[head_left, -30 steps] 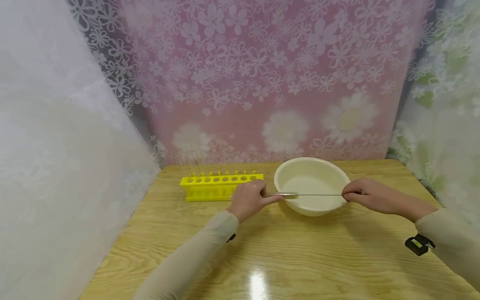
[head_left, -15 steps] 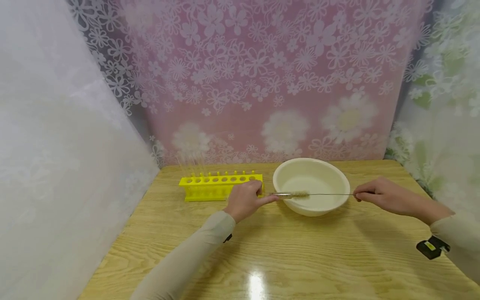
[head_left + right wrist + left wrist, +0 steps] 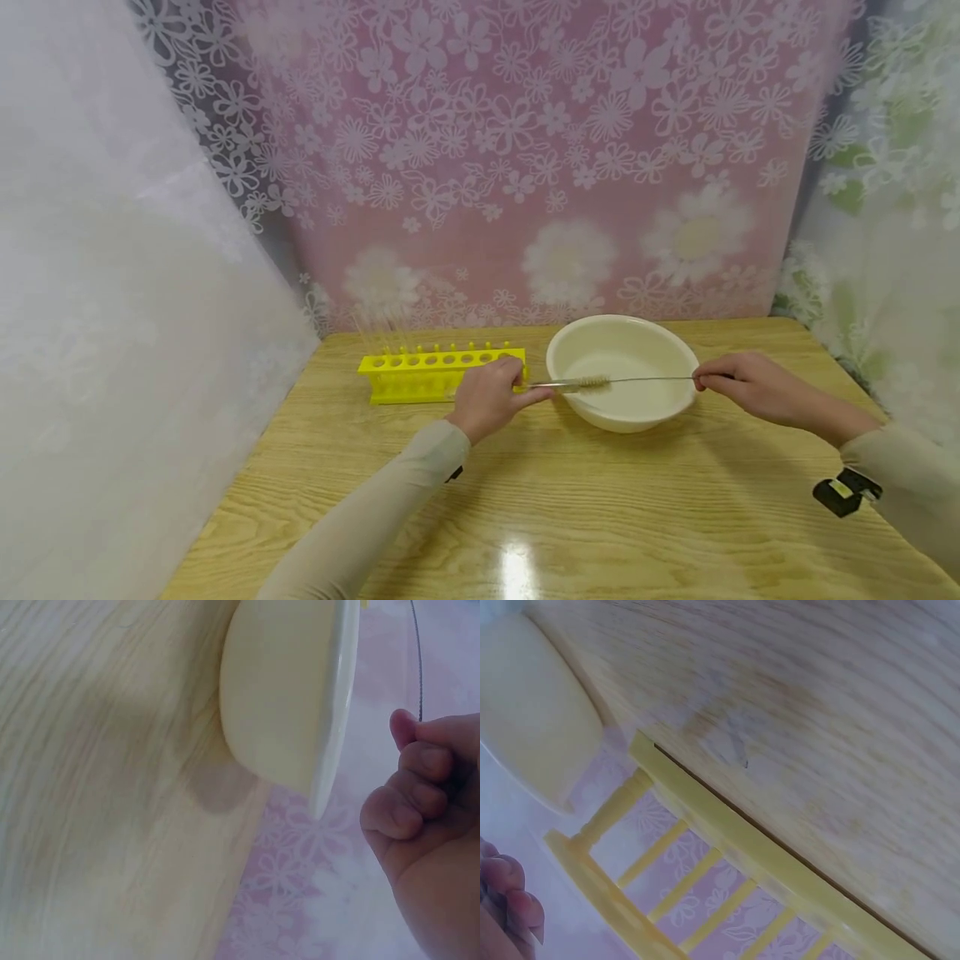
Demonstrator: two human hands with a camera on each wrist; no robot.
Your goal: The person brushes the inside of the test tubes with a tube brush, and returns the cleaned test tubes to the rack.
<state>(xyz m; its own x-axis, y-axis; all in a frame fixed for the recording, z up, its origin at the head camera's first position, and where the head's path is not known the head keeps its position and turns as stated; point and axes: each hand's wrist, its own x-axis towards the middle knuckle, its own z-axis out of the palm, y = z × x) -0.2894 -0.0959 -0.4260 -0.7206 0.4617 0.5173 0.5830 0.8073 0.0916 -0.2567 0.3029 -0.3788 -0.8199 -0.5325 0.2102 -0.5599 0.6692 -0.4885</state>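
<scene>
My left hand (image 3: 491, 398) grips a clear test tube (image 3: 551, 384) held sideways, its mouth pointing right over the rim of a cream basin (image 3: 630, 417). A test tube brush (image 3: 596, 382) has its bristles at the tube's mouth, partly outside it. Its thin twisted wire runs right to my right hand (image 3: 750, 387), which pinches the end between thumb and finger. In the right wrist view the brush wire (image 3: 419, 667) rises from the pinched fingertips (image 3: 403, 727), beside the basin (image 3: 277, 690). Only curled fingers (image 3: 510, 889) of the left hand show in the left wrist view.
A yellow test tube rack (image 3: 431, 361) stands left of the basin, partly behind my left hand. Several clear tubes (image 3: 386, 329) stand in its left holes. The wooden table (image 3: 600, 517) meets a pink floral curtain (image 3: 487, 208) behind.
The right hand drew the brush rightward, bringing its bristles out of the tube, then came back left a little. The left hand stayed nearly still with the tube.
</scene>
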